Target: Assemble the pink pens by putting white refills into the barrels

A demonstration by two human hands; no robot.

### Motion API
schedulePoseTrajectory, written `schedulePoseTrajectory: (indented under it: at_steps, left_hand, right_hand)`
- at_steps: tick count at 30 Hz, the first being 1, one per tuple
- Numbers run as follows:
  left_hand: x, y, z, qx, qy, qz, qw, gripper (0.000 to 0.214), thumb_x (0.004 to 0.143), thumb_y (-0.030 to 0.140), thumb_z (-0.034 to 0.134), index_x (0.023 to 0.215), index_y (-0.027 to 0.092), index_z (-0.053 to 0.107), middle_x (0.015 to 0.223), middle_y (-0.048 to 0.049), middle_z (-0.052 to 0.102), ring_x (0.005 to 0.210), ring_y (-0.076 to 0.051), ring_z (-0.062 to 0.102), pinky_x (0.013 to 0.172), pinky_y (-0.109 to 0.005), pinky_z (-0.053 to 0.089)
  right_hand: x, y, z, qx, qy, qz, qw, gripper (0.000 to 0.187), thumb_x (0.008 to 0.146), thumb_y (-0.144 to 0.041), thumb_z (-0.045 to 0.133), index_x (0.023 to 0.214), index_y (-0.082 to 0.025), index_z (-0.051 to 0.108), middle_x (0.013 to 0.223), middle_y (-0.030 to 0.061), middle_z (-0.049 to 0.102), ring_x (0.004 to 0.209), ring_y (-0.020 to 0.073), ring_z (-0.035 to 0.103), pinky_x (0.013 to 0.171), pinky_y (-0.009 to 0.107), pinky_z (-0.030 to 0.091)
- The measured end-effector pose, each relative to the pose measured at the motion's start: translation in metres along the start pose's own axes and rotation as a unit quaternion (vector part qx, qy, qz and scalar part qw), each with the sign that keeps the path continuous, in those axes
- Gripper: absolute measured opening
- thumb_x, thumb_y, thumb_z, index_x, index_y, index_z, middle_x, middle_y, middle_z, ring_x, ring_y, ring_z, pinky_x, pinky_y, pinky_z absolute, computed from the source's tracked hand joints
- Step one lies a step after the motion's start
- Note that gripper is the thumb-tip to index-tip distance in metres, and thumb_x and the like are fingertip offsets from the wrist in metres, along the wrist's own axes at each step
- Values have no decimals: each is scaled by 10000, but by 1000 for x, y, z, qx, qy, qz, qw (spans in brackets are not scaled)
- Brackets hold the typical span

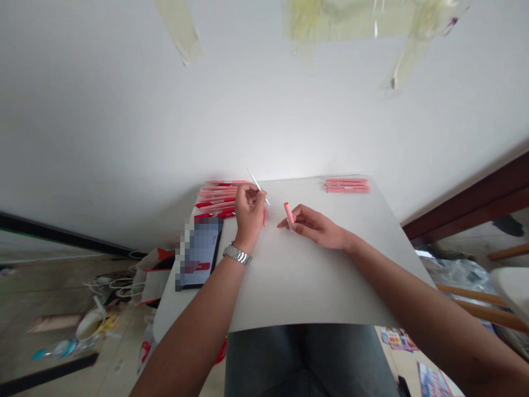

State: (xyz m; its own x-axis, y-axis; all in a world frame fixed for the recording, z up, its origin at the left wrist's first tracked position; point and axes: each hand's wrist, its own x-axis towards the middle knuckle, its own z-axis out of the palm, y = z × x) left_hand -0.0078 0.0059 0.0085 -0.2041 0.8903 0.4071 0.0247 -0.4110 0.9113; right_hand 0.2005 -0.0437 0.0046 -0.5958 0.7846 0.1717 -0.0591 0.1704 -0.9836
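My left hand is closed in a fist around a thin white refill that sticks up and back from it; a bit of pink shows below the fist. My right hand pinches a short pink pen piece, held upright just above the white table. The two hands are a small gap apart. A pile of pink and red pens lies just left of my left hand. A smaller neat row of pink pens lies at the table's far right edge.
A phone lies at the table's left edge, beside my left wrist with its metal watch. A white wall rises behind the table. Bags, cables and bottles litter the floor at left; a wooden frame and plastic bags stand at right.
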Motion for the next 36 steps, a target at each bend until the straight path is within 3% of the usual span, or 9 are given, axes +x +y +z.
schedulePoseTrajectory:
  at_steps: [11, 16, 21, 28, 36]
  left_hand:
    - [3, -9, -1, 6, 7, 16, 1000, 117, 897, 180, 641, 957, 214, 546, 864, -2, 646, 742, -114, 614, 660, -224, 497]
    - [4, -12, -2, 10, 9, 10, 1000, 133, 891, 193, 658, 966, 218, 551, 881, -8, 652, 741, -117, 614, 662, -230, 502]
    - [3, -11, -2, 5, 2, 6, 1000, 142, 897, 208, 664, 969, 221, 543, 876, -6, 651, 721, -113, 604, 645, -225, 503]
    - [1, -4, 0, 9, -2, 7, 1000, 139, 907, 214, 662, 970, 222, 539, 878, 4, 635, 698, -102, 595, 634, -216, 501]
    - [2, -7, -2, 12, -5, 10, 1000, 138, 906, 206, 658, 972, 219, 537, 871, 5, 645, 690, -99, 597, 640, -216, 496]
  right_hand:
    - [4, 13, -10, -53, 120, -11, 991, 315, 1015, -534, 619, 1063, -238, 521, 1155, 119, 739, 1100, 232, 712, 1002, 426, 530]
    - [5, 16, -11, -81, 125, 2, 989, 314, 1019, -539, 601, 1070, -239, 524, 1080, 99, 742, 976, 213, 716, 889, 388, 558]
    - [5, 14, -10, -84, 135, 12, 987, 289, 1018, -519, 596, 1071, -245, 520, 1044, 82, 743, 970, 216, 720, 883, 389, 558]
    - [4, 11, -10, -166, 137, 25, 976, 237, 1001, -469, 604, 1026, -246, 528, 890, 26, 718, 788, 182, 649, 748, 332, 514]
    - [4, 14, -9, -147, 128, 25, 980, 272, 1026, -513, 571, 1081, -252, 516, 1132, 95, 776, 981, 221, 726, 875, 379, 548]
